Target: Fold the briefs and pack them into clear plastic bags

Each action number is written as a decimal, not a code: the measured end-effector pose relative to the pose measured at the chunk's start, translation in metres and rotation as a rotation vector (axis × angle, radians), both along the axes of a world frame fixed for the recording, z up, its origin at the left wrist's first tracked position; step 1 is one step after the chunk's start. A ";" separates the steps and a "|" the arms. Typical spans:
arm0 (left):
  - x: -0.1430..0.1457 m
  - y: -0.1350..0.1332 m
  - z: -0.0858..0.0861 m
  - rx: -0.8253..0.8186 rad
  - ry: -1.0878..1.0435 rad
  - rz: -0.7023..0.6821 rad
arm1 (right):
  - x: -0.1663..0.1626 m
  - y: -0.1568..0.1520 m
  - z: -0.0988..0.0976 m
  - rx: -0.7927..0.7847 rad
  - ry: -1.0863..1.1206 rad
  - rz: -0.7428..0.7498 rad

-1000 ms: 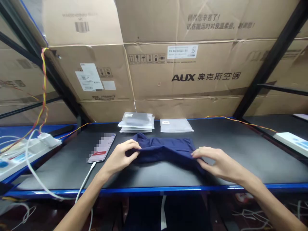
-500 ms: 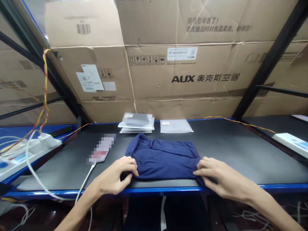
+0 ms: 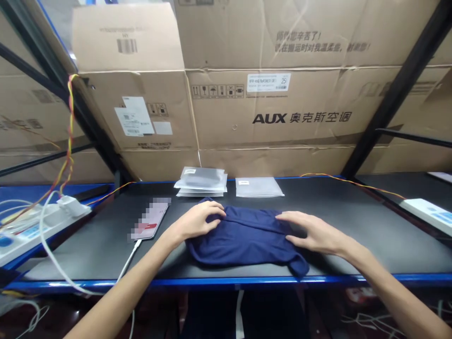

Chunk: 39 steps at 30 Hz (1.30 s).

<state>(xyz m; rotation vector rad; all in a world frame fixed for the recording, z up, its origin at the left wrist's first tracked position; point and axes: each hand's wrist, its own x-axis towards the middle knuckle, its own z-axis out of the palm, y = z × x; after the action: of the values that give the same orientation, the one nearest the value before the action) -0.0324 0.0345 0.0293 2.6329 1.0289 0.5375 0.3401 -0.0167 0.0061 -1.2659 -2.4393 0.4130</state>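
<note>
Black "AUX 奥克斯空调" lettering (image 3: 302, 117) on cardboard (image 3: 282, 162) at two o'clock, "25" on a white label (image 3: 261, 83) at one o'clock, "师傅您辛苦了!" printed above it, handling symbols (image 3: 218, 91) near twelve

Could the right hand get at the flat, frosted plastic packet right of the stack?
Probably yes: the right hand is at the crumpled navy fabric, and only its low folds and flat black tabletop seem to lie between hand and packet.
</note>
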 end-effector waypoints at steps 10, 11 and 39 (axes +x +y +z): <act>0.000 0.020 -0.004 -0.019 0.006 0.010 | 0.002 0.016 0.001 -0.058 0.122 -0.083; 0.000 0.019 -0.004 -0.016 0.003 0.019 | 0.001 0.019 0.004 -0.073 0.165 -0.119; 0.030 -0.018 -0.010 0.100 0.112 0.159 | -0.048 0.016 -0.007 0.159 0.155 -0.206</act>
<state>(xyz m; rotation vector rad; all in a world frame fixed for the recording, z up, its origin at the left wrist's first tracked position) -0.0027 0.0162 0.0193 2.7100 1.2851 0.4923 0.2917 -0.0011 -0.0010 -1.3460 -2.1428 0.2453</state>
